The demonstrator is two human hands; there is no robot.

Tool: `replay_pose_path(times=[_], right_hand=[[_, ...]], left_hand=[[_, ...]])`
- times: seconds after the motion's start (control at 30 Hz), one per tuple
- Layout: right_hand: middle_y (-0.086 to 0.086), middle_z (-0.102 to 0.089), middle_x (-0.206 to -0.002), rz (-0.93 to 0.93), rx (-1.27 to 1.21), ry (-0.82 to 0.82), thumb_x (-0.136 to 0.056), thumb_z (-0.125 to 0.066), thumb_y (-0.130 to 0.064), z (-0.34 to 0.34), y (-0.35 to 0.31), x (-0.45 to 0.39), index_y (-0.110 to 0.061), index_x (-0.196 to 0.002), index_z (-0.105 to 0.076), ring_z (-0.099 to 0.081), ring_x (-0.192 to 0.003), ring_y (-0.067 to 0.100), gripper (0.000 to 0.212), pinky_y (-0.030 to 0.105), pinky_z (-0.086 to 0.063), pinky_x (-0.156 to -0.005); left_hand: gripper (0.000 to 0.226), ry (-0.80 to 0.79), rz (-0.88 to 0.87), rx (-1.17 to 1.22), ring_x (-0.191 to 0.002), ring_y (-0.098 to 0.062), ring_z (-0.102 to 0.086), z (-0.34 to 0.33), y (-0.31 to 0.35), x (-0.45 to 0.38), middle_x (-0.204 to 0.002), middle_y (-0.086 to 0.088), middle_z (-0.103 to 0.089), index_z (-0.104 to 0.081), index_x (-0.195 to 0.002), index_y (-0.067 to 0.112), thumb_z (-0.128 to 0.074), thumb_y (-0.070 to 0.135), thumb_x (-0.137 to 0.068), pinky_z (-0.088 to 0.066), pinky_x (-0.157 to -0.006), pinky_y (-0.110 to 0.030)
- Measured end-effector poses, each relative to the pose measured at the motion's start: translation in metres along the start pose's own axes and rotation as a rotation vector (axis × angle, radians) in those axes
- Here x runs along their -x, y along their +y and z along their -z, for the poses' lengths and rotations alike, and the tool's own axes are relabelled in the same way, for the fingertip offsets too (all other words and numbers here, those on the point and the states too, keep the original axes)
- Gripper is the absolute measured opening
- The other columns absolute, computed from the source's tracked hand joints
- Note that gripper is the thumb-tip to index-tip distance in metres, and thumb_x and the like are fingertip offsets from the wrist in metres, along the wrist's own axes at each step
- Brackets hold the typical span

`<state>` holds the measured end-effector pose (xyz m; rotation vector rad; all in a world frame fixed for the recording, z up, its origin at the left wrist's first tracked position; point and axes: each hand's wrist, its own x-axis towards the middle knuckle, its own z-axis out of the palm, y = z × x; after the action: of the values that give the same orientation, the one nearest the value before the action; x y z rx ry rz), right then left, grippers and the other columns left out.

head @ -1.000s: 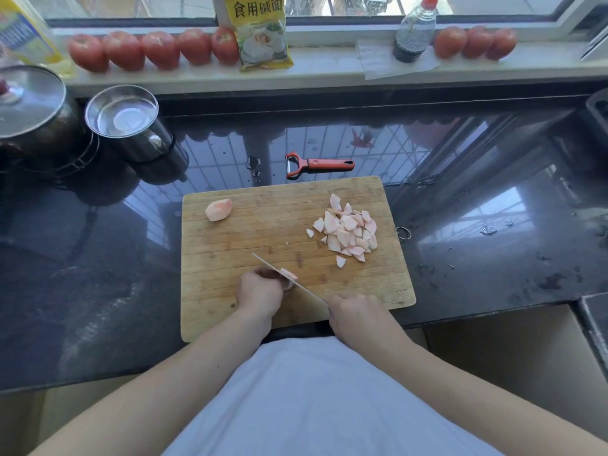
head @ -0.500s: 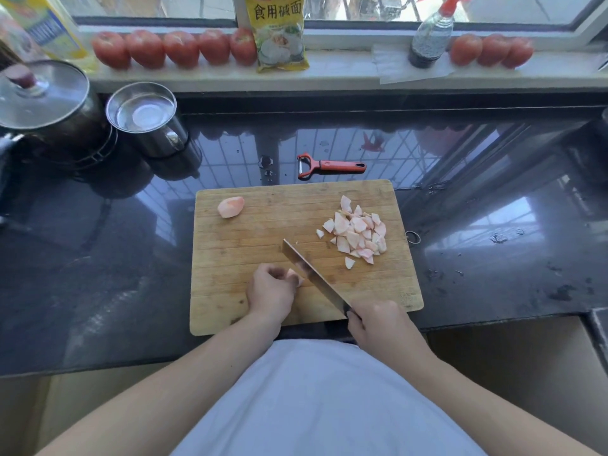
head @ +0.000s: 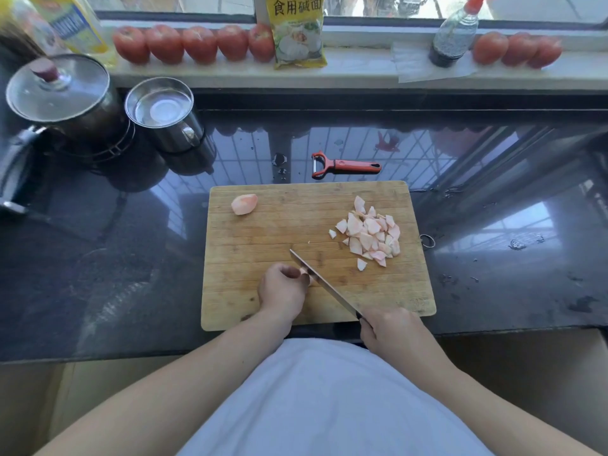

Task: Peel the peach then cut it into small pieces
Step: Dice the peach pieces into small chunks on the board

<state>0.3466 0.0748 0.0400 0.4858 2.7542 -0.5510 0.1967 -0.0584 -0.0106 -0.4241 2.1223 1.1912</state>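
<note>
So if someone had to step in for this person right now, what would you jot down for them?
Left hand pinches a small peach piece on the cutting board.
Right hand grips the knife, blade against that piece.
Done: peach peeled; pile of cut pieces on the board's right side; peeler lies behind the board.
Left: finish this piece, then cut the peach chunk at the board's far left corner.

White top (head: 329,406), bare forearms (head: 204,363)
</note>
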Motion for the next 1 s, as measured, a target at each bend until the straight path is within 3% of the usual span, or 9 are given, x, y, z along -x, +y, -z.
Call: replay_pose_path(times=[0.1,0.27,0.4,0.53,0.67,0.83,1.0], right_hand=[[0.007,-0.064,-0.065,0.002,0.035,-0.017,-0.091,-0.055,-0.008,0.0,0.0,-0.003,-0.009,-0.081,-0.065,-0.059,-0.058,0.03,0.014,0.041,-0.047,-0.053],[0.009,-0.058,-0.068,-0.01,0.121,-0.095,-0.095,-0.049,-0.009,-0.006,-0.013,-0.024,-0.011,-0.079,-0.054,-0.055,-0.063,0.034,0.017,0.034,-0.032,-0.051],[0.008,-0.059,-0.072,-0.016,0.067,-0.048,-0.097,-0.048,-0.011,-0.009,-0.025,-0.038,-0.015,-0.079,-0.046,-0.046,-0.062,0.028,0.019,0.03,-0.023,-0.045],[0.005,-0.059,-0.065,-0.003,-0.08,0.013,-0.095,-0.051,-0.011,-0.01,-0.017,-0.031,-0.018,-0.071,-0.043,-0.051,-0.059,0.029,0.026,0.035,-0.037,-0.051],[0.003,-0.055,-0.061,-0.02,-0.165,0.045,-0.094,-0.055,-0.013,0.0,-0.009,-0.014,-0.019,-0.066,-0.042,-0.049,-0.059,0.029,0.031,0.038,-0.037,-0.053],[0.008,-0.06,-0.063,-0.028,-0.071,0.054,-0.091,-0.058,-0.01,0.004,-0.003,-0.001,-0.009,-0.072,-0.058,-0.057,-0.06,0.031,0.019,0.043,-0.048,-0.053],[0.006,-0.061,-0.063,-0.008,0.013,0.023,-0.09,-0.058,-0.009,0.003,-0.003,0.0,-0.01,-0.075,-0.061,-0.057,-0.056,0.029,0.015,0.044,-0.05,-0.052]], left_hand=[[0.019,-0.007,0.001,0.006,-0.092,-0.018,-0.069,0.003,-0.002,-0.002,-0.093,0.004,-0.075,-0.069,-0.088,0.025,-0.084,0.036,-0.083,-0.051,-0.074,-0.032],[0.023,-0.014,-0.009,0.018,-0.086,-0.019,-0.07,0.005,0.0,0.001,-0.082,0.004,-0.076,-0.071,-0.083,0.02,-0.088,0.034,-0.078,-0.051,-0.069,-0.031],[0.021,-0.023,-0.029,0.014,-0.086,-0.019,-0.069,0.007,0.002,0.005,-0.079,0.003,-0.075,-0.071,-0.081,0.02,-0.087,0.032,-0.079,-0.048,-0.068,-0.03],[0.016,-0.035,-0.049,0.005,-0.091,-0.018,-0.067,0.007,-0.001,0.006,-0.089,0.005,-0.073,-0.069,-0.083,0.023,-0.084,0.027,-0.082,-0.052,-0.078,-0.033],[0.012,-0.026,-0.027,0.007,-0.094,-0.017,-0.066,0.008,-0.001,0.007,-0.093,0.006,-0.073,-0.07,-0.088,0.024,-0.081,0.025,-0.085,-0.049,-0.074,-0.032],[0.009,-0.01,-0.043,-0.011,-0.093,-0.017,-0.066,0.007,-0.001,0.009,-0.093,0.004,-0.075,-0.069,-0.086,0.023,-0.077,0.026,-0.089,-0.044,-0.064,-0.028],[0.01,-0.009,-0.067,-0.008,-0.092,-0.017,-0.066,0.007,-0.001,0.01,-0.092,0.004,-0.075,-0.07,-0.087,0.022,-0.077,0.028,-0.09,-0.045,-0.067,-0.028]])
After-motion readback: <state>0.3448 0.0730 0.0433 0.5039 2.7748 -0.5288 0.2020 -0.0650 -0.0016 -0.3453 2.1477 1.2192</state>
